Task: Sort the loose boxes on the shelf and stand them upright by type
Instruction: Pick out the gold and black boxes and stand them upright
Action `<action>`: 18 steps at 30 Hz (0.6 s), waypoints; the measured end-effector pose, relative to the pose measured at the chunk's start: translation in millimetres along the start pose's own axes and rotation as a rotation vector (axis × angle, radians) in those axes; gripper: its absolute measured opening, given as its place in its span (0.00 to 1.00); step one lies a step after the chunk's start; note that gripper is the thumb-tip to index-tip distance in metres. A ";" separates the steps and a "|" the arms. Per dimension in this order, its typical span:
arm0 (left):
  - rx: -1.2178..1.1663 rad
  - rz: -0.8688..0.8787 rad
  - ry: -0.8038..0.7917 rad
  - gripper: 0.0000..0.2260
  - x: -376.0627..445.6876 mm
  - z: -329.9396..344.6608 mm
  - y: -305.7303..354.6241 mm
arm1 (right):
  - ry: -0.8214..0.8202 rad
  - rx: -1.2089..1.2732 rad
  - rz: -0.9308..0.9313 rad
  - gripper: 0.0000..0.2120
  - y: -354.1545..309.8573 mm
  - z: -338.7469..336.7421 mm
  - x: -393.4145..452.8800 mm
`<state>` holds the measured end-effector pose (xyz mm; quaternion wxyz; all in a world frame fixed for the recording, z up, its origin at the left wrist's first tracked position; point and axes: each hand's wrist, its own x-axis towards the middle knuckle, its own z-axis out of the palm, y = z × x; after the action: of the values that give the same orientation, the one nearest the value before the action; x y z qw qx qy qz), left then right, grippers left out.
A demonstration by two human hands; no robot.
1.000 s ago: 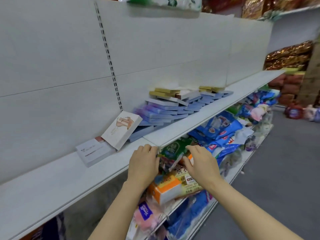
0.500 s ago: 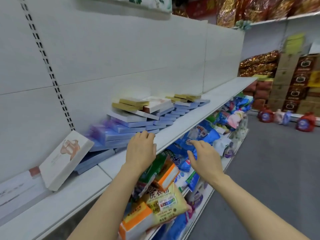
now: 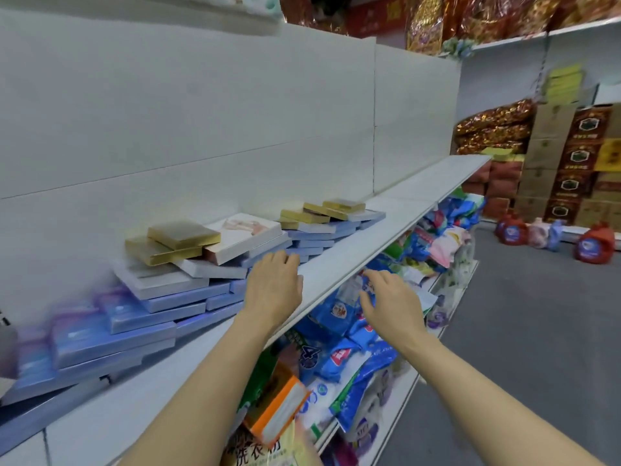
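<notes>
Head view: both hands are empty, fingers loosely spread. The left hand [image 3: 274, 289] hovers over the front lip of the shelf [image 3: 353, 260], its fingertips close to the blue boxes [image 3: 161, 306]; whether they touch cannot be told. The right hand [image 3: 391, 299] hangs apart from it, beyond the shelf edge, above the detergent bags [image 3: 339, 317] on the lower tier.

Left of and beyond the left hand, the boxes lie flat in slumped, fanned stacks: blue ones lowest, gold boxes [image 3: 174, 240] and a white box [image 3: 245, 235] on top, with more gold boxes [image 3: 322, 211] further ahead. Types are mixed and nothing stands upright, so sorting looks barely begun. The left hand seems poised for a first pick.
</notes>
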<state>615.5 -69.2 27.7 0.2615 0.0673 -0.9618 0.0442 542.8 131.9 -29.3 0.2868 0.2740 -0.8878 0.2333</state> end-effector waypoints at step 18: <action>0.029 -0.245 -0.017 0.14 205.0 110.3 65.5 | -0.069 0.062 -0.115 0.15 188.8 76.0 155.7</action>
<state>375.6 -39.6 34.0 0.2557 0.1883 -0.9479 0.0252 290.0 173.5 -33.8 0.2601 0.3414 -0.8723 0.2344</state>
